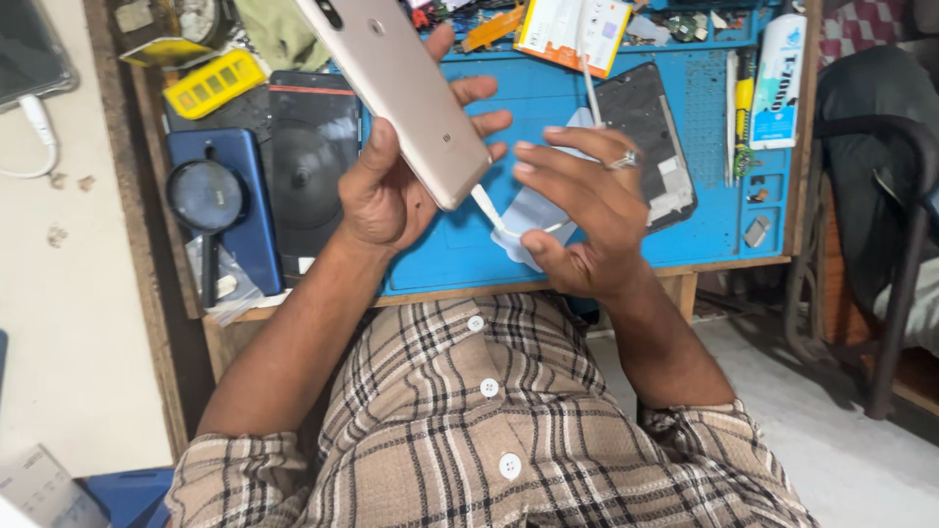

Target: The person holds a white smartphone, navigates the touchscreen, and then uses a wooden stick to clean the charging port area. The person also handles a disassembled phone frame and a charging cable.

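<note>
our left hand (386, 191) grips the gold phone (401, 88) back-up above the blue mat (469, 244); our right hand (582, 210) pinches a white strip (489, 210) half-pulled from its lower edge, not yet free.

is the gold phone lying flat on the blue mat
No, the left hand holds the gold phone tilted up above the blue mat, while the right hand grips a white strip at its lower end.

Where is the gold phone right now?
In the head view the gold phone is held back-up in the left hand, tilted above the blue work mat, left of the right hand.
</note>
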